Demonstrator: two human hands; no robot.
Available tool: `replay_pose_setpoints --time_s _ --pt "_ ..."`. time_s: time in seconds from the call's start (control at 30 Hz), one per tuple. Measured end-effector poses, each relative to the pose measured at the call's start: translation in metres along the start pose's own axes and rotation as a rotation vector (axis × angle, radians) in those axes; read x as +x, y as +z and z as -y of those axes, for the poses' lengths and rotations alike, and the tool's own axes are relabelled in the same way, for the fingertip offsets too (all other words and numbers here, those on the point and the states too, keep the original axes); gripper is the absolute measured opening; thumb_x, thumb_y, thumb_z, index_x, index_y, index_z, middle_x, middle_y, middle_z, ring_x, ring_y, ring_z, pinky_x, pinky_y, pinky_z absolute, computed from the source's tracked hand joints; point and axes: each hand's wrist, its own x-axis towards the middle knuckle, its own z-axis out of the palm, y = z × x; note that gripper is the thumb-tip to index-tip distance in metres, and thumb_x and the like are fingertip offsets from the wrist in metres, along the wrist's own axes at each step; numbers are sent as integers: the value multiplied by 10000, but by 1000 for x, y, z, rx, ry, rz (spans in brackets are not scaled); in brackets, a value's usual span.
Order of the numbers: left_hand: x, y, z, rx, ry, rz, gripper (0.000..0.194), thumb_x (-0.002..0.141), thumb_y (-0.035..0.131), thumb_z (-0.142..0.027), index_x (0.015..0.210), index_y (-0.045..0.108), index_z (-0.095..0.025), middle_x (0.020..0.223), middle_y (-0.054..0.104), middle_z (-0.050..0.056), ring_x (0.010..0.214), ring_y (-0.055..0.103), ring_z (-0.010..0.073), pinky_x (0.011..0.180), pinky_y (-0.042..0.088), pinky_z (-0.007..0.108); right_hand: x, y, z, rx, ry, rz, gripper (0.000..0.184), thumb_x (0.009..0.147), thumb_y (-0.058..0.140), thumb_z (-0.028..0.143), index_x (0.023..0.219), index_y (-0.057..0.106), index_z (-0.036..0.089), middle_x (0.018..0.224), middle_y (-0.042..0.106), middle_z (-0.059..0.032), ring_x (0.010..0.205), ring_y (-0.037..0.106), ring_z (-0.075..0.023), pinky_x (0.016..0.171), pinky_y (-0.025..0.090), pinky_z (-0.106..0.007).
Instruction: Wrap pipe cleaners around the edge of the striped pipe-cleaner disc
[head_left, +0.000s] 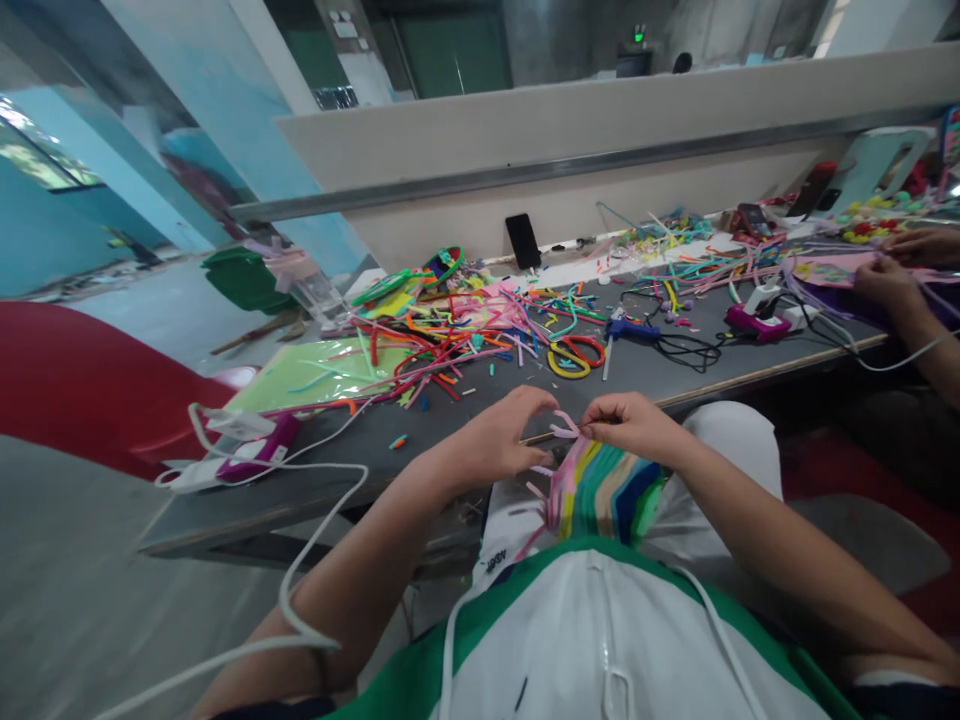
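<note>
A striped piece (604, 490) made of pink, yellow, green, beige and blue pipe cleaners lies on my lap. Several pale pink pipe cleaner ends (564, 426) stick out from its left side and top. My right hand (634, 428) pinches at its upper edge, closed on a pink pipe cleaner. Just left of the loose ends, my left hand (521, 435) curves with thumb and fingers apart; nothing is visibly gripped in it. The lower part of the piece runs down against my white and green top.
Loose pipe cleaners (442, 350) cover much of the grey table (360, 470). Scissors (576, 357), a blue glue gun (631, 330) and a phone (523, 242) are there too. White cable (330, 515) trails from a left power strip (259, 450). Another person's hands (892, 285) work at right.
</note>
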Motion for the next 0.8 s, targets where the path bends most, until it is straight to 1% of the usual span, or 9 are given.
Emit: replay_pose_setpoints --time_s 0.07,0.13,0.23,0.3,0.4,0.47,0.67,0.73,0.8 --pt "-6 -3 -13 47 96 32 466 695 674 -214 1148 564 -196 1168 532 108 1133 468 247 971 368 356 1 1 0 3 -15 4 192 746 617 331 772 676 151 634 587 20 583 494 -101 538 380 -200" --pt "-9 -1 -23 90 152 81 416 718 646 -190 1129 582 -211 1193 512 108 1163 442 253 993 349 369 1 1 -1 12 -23 10 207 744 624 346 786 678 151 646 605 15 589 506 -106 542 386 -203" --pt "-7 7 -29 153 247 121 277 738 621 -180 1008 651 -232 1180 533 101 1136 457 260 1002 319 392 2 2 -1 31 -23 26 241 745 627 374 812 682 149 671 631 2 600 523 -114 554 399 -212" --pt "-1 11 -27 164 299 138 149 770 594 -198 882 684 -234 1089 584 93 1074 495 250 982 313 390 2 3 -1 39 -31 37 250 745 628 382 815 681 148 682 635 -1 610 529 -118 564 405 -215" --pt "12 7 -22 159 286 177 119 803 572 -242 807 690 -223 917 631 87 945 548 233 914 328 368 1 4 -1 56 -49 56 255 742 633 382 824 681 145 696 637 -2 625 534 -119 574 409 -214" --pt "23 1 -19 148 273 208 111 794 584 -253 781 686 -211 853 635 88 891 557 230 875 334 351 2 6 -1 84 -57 68 256 735 643 381 814 678 141 686 629 2 618 527 -117 568 404 -212" --pt "52 -9 -18 28 317 367 124 761 613 -291 688 655 -200 754 594 85 790 517 223 765 351 312 2 8 0 216 -88 160 305 723 651 437 701 620 134 621 546 21 587 472 -106 560 379 -222" --pt "58 -9 -20 -9 287 381 118 744 625 -295 676 640 -200 737 579 75 772 501 217 748 350 306 1 8 1 243 -84 174 339 718 650 467 678 604 134 604 516 28 568 446 -98 552 365 -224" --pt "62 -9 -22 -37 266 362 109 725 633 -292 674 624 -196 728 569 65 754 490 207 735 352 300 0 8 2 247 -86 175 359 731 636 482 662 590 133 592 486 33 549 416 -89 536 344 -223"
